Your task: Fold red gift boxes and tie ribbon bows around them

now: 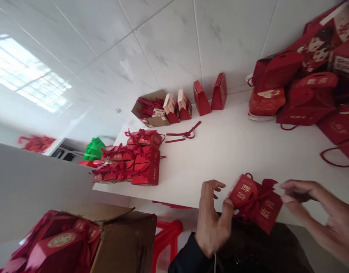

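Note:
A red gift box (268, 212) with gold characters and a red ribbon bow (252, 201) lies tilted at the table's near edge. My left hand (216, 218) is at the box's left side, its thumb against the box and its fingers apart and curled. To the right of the box is my right hand (313, 208), slightly blurred, with thumb and forefinger bent towards each other beside the ribbon's end. Whether those fingertips touch the ribbon is hard to make out.
Rows of ribboned red boxes (146, 167) stand on the table's left part, near a carton of ribbons (156, 120). Loose ribbon pieces (176, 140) lie mid-table. Red bags (305, 102) are piled at right. A large carton (123, 242) and red stool (173, 229) are below left.

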### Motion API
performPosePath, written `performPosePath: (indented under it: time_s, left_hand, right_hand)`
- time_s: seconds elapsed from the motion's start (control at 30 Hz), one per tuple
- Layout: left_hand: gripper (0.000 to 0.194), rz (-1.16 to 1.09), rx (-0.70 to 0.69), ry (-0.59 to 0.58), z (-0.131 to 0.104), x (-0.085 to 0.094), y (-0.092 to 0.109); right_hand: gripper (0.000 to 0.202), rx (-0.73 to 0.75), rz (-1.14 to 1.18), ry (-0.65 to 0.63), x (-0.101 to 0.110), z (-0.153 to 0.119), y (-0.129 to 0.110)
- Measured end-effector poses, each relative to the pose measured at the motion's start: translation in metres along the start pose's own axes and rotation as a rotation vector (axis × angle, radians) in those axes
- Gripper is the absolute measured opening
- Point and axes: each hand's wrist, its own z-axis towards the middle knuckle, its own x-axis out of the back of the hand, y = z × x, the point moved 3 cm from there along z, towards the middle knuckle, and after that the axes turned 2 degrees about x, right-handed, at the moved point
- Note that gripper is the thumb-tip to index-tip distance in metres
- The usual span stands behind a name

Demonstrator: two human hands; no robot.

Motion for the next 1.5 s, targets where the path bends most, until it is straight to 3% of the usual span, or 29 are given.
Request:
performPosePath:
  time_s: [0.1, 0.2, 0.43, 0.53, 0.73, 0.97, 1.1, 1.23, 1.5]
  left_hand:
    - [0.031, 0.027, -0.148, -0.080, 0.007, -0.005, 0.006]
    - [0.031, 0.084, -0.198, -0.138, 0.013, -0.014, 0.009]
    - [0.026, 0.116, -0.237, -0.137, 0.021, -0.030, 0.016]
    - [0.025, 0.107, -0.256, -0.132, 0.021, -0.035, 0.017]
    - [0.015, 0.090, -0.172, -0.075, 0.024, -0.040, 0.014]
    - [0.023, 0.128, -0.198, -0.097, 0.018, -0.029, 0.016]
    - [0.010, 0.227, -0.145, -0.076, 0.010, -0.015, 0.008]
    - [0.013, 0.188, -0.108, -0.079, 0.007, -0.009, 0.003]
    - [0.021, 0.128, -0.009, -0.068, 0.009, -0.013, 0.001]
  right_hand:
    - [0.025, 0.054, 0.049, -0.150, -0.002, -0.002, -0.021]
    - [0.019, -0.012, 0.098, -0.241, -0.001, 0.000, -0.036]
    - [0.026, -0.096, 0.090, -0.258, 0.004, -0.002, -0.037]
    - [0.020, -0.089, 0.108, -0.270, 0.000, 0.000, -0.039]
    - [0.024, -0.122, 0.114, -0.220, 0.000, 0.005, -0.041]
    - [0.040, -0.228, 0.125, -0.077, 0.005, 0.007, -0.030]
    - [0.035, -0.225, 0.178, -0.115, 0.002, 0.016, -0.032]
    - [0.031, -0.219, 0.246, -0.131, 0.002, 0.019, -0.043]
    - [0.030, -0.249, 0.537, -0.393, -0.005, 0.021, -0.058]
